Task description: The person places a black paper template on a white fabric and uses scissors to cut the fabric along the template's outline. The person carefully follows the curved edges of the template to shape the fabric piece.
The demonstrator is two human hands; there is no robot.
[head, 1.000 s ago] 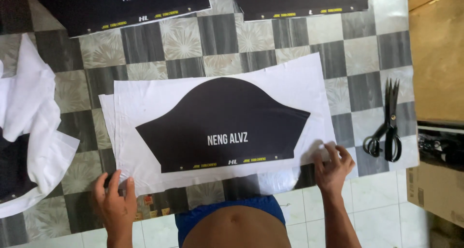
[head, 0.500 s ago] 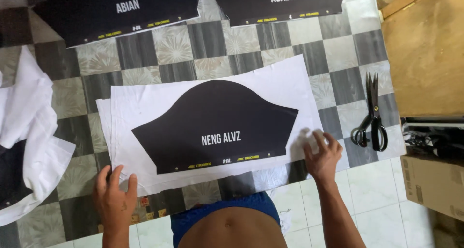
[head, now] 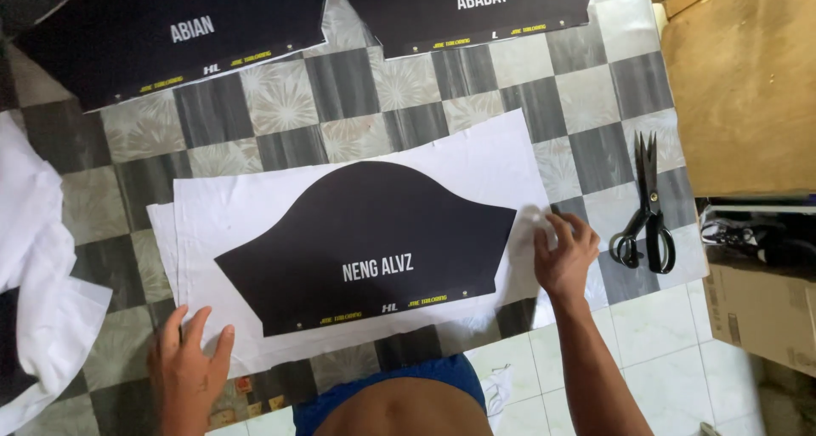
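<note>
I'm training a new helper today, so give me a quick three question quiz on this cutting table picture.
1. True or false: the scissors are in the right hand.
2. What does the left hand press on?
3. The black sleeve-shaped print lies: A) on the white sheet, B) on bare floor tiles, C) on the cardboard box.

Key: 1 false, they lie on the checkered mat; 2 the white sheet's lower left corner; 3 A.

Three black printed sheets [head: 365, 240], one pair of scissors [head: 648, 211], two hands [head: 563, 257].
</note>
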